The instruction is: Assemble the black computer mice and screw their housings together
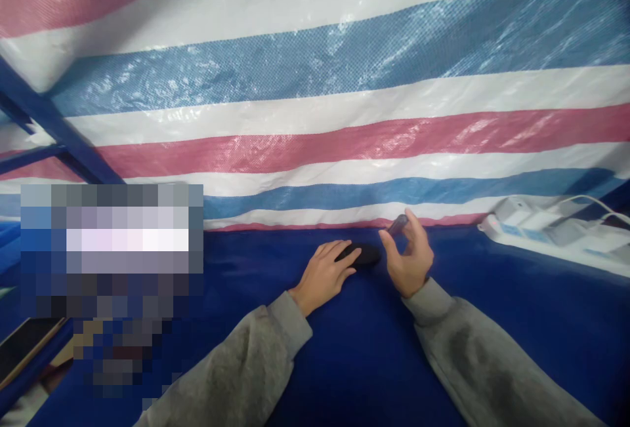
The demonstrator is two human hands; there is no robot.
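black disc [368, 255] flat on tabletop [354, 355], left edge under fingers of left hand [325, 275], grip or mere contact impossible to tell; small dark piece [398, 223] near disc, pinched between thumb and fingers of right hand [411, 258]. probably light and stiff, best held by opposite edges.

I count one black oval object [367, 255], one small dark piece [396, 224], two grey sleeves [236, 361], one white power strip [551, 252], at least two blurred chargers [524, 212], one striped sheet [315, 63] and one dark blue worktop [344, 368].
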